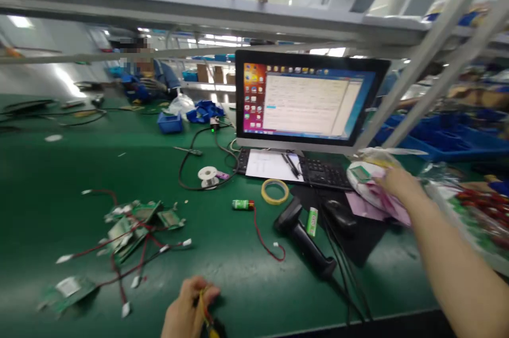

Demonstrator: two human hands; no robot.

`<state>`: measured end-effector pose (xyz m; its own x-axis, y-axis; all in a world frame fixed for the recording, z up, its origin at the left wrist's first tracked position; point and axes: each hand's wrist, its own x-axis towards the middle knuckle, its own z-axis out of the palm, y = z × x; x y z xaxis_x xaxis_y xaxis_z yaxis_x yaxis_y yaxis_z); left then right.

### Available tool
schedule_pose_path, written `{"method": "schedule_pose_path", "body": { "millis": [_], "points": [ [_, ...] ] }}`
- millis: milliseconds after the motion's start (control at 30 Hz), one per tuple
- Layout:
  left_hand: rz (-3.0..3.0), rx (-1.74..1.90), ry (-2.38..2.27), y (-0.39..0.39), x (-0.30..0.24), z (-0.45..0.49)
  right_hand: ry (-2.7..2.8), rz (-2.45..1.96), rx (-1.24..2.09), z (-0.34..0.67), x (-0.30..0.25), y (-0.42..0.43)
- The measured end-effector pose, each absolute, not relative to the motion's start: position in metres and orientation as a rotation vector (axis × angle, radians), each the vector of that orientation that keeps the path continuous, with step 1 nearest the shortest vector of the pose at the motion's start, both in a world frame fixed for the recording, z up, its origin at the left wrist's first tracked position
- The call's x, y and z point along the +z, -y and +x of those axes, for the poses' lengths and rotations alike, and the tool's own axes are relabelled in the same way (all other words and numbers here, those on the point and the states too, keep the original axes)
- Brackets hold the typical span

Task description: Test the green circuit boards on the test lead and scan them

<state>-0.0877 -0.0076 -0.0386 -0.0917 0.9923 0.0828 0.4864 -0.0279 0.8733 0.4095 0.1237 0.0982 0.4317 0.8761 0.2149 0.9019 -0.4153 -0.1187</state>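
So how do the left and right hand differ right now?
The left hand is close in at the near edge of the bench; the right hand is stretched out beside the keyboard. The left hand is pinched shut on thin yellow wires; the right hand lies on a clear bag by pink sheets, grip unclear. Both are bare.

A green bench (47,211) carries a monitor (306,99), keyboard (318,171), tape roll (274,191), scanner (304,237), wired circuit boards (135,224) and a blue bin (170,123).
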Motion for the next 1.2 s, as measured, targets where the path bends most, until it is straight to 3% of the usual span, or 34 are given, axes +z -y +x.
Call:
{"method": "schedule_pose_path", "body": {
  "millis": [300, 500, 633, 833, 1067, 1200],
  "points": [
    [1.979, 1.192, -1.400, 0.007, -0.024, -0.078, 2.675, -1.190, 0.381, 0.105, 0.062, -0.165],
    [1.952, 1.279, -1.451, 0.010, -0.018, -0.078, 2.714, -1.067, 0.594, -0.035, 0.034, -0.159],
    [1.948, 1.302, -1.437, 0.011, -0.018, -0.077, 2.567, -1.170, 0.745, -0.048, 0.023, -0.170],
    [2.026, 1.453, -1.351, 0.012, -0.018, -0.080, 2.363, -1.170, 1.102, 0.017, 0.041, -0.186],
    [2.152, 1.513, -1.375, 0.017, -0.021, -0.083, 2.714, -0.851, 1.638, 0.077, 0.054, -0.176],
    [1.966, 1.692, -1.392, 0.019, -0.028, -0.083, 2.887, -0.875, 1.547, 0.065, 0.049, -0.171]
  ]
}}
